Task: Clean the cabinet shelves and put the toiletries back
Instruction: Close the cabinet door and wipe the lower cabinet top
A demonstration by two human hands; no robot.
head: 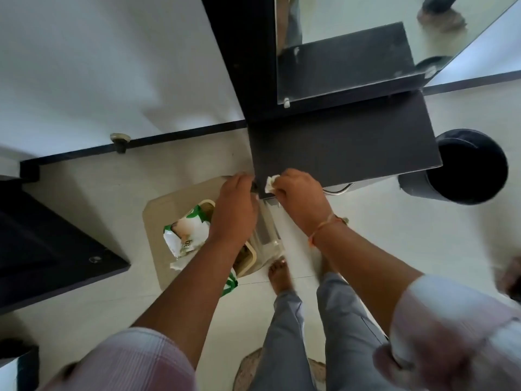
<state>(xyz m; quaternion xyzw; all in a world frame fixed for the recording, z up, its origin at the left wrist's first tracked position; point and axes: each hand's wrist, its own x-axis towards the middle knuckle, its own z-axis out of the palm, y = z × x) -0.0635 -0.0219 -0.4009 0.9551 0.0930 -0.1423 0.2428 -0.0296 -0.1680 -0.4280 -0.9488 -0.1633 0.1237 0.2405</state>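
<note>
Hands meet at the front left corner of the dark shelf [352, 142], which juts out from the wall and fills the view from the middle towards 2 o'clock. The left hand [235, 210] has its fingers curled over that corner and grips the edge. The right hand [298, 198], just beside it at its 3 o'clock, pinches a crumpled white wipe [272, 184] and holds it against the shelf's front edge. The two hands are close together but do not touch. A thread band [324, 225] circles the right wrist, and both sleeves are pushed up the forearms.

Above the shelf, at 1 o'clock, a mirror [352, 46] stands against the wall and repeats the shelf's dark top in its glass. On the pale floor [394, 249] at 8 o'clock sits a beige stand [158, 215]. A green and white wipes pack [186, 232] lies on it, partly under the left forearm. A round black bin [468, 167] stands at 3 o'clock, just beside the shelf's right end. A bare foot [279, 277] shows at 6 o'clock, below the hands. Something clear hangs under the shelf corner, too blurred to name.
</note>
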